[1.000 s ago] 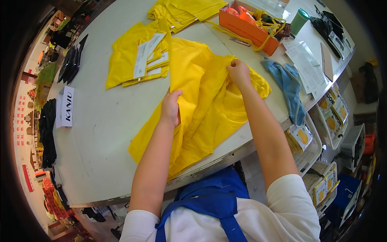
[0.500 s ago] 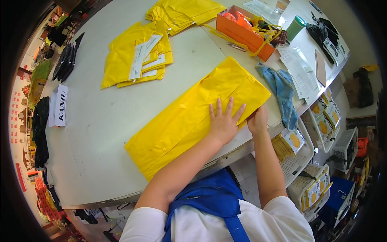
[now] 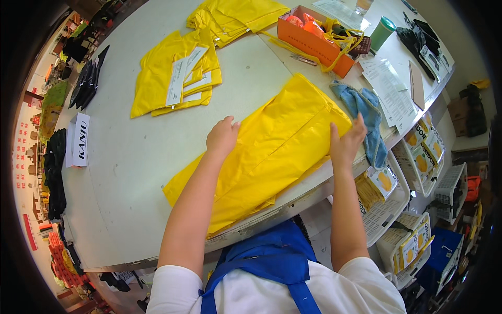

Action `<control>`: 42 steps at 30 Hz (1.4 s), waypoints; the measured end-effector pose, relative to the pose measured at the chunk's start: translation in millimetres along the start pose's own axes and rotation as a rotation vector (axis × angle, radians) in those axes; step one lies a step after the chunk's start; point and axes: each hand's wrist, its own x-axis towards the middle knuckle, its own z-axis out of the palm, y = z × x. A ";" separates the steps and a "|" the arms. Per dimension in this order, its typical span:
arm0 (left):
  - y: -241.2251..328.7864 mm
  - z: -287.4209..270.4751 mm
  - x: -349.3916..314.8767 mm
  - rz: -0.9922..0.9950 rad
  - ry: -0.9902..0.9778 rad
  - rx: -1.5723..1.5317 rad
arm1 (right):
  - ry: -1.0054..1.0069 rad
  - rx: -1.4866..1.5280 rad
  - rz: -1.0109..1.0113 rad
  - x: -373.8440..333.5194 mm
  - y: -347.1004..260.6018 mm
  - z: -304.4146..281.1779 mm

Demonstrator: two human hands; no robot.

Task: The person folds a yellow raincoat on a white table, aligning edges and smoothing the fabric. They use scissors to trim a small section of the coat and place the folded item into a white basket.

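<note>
A long folded yellow garment (image 3: 285,141) of smooth, shiny fabric lies slantwise on the pale worktable (image 3: 120,209). At its far left edge is my left hand (image 3: 222,137), its fingers curled together against the fabric; the fingertips are partly hidden. My right hand (image 3: 348,142) is at the garment's right end, thumb over the yellow fabric and fingers spread away from it. Just beyond those fingers lies a crumpled blue denim cloth (image 3: 371,125).
Folded yellow garments with white labels (image 3: 175,78) lie at the far left, with another yellow pile (image 3: 235,18) behind. An orange box (image 3: 314,44), a green cup (image 3: 383,34) and papers (image 3: 391,94) occupy the far right. White baskets (image 3: 389,217) with packages stand below the right edge.
My left hand has lifted off the garment's middle and moved left to its far edge. My right hand has come up from under the right end, and its fingers now show spread.
</note>
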 end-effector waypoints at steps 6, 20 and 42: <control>3.2 0.8 1.4 0.051 0.009 -0.113 | -0.490 -0.174 0.007 83.7 -40.7 28.7; -30.3 -22.6 -62.7 0.318 0.323 -0.028 | -0.774 -0.388 0.053 95.8 -20.8 20.3; -187.1 -9.7 -294.0 -0.378 0.208 -1.327 | -0.381 0.022 -0.477 -5.7 -82.2 25.1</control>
